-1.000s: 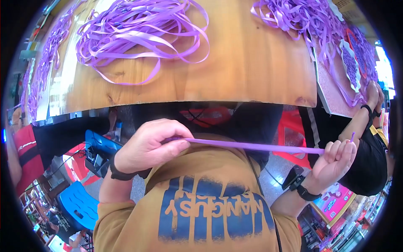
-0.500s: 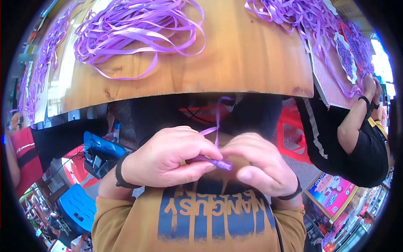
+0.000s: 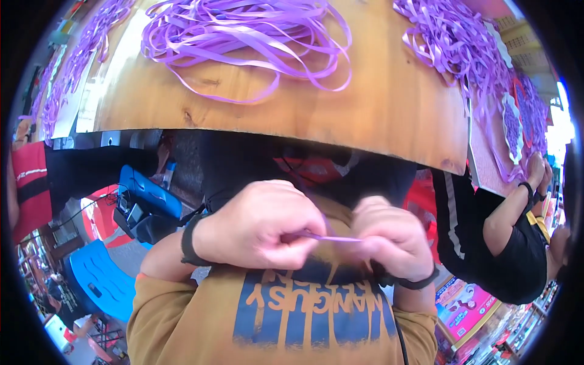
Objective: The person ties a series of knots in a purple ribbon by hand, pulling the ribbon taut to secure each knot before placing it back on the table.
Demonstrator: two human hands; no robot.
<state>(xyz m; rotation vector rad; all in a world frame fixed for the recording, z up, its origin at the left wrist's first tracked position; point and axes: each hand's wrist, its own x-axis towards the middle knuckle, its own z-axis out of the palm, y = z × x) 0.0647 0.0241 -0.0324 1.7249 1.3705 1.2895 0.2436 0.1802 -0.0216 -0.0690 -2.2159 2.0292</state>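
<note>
In front of my chest, a narrow purple ribbon (image 3: 340,239) is drawn taut between my two hands. My left hand (image 3: 261,222) is closed in a fist around it, and the ribbon comes out past the thumb. On the other side, my right hand (image 3: 392,234) pinches the ribbon between thumb and curled fingers; this hand is slightly smeared by motion. Whatever else lies inside the left fist is hidden. Beyond my hands, a loose heap of purple ribbon (image 3: 243,30) lies on the wooden table (image 3: 316,121).
More purple ribbon (image 3: 453,45) is piled at the table's far right corner. Another strip of ribbons (image 3: 76,73) runs along the left. A co-worker's arm (image 3: 508,213) reaches in at the right. A blue stool (image 3: 100,280) stands at lower left.
My right hand has closed on the ribbon and pulled it straight away from my left fist. Earlier, a short rolled purple end stuck out of the left hand. The view has shifted slightly.
</note>
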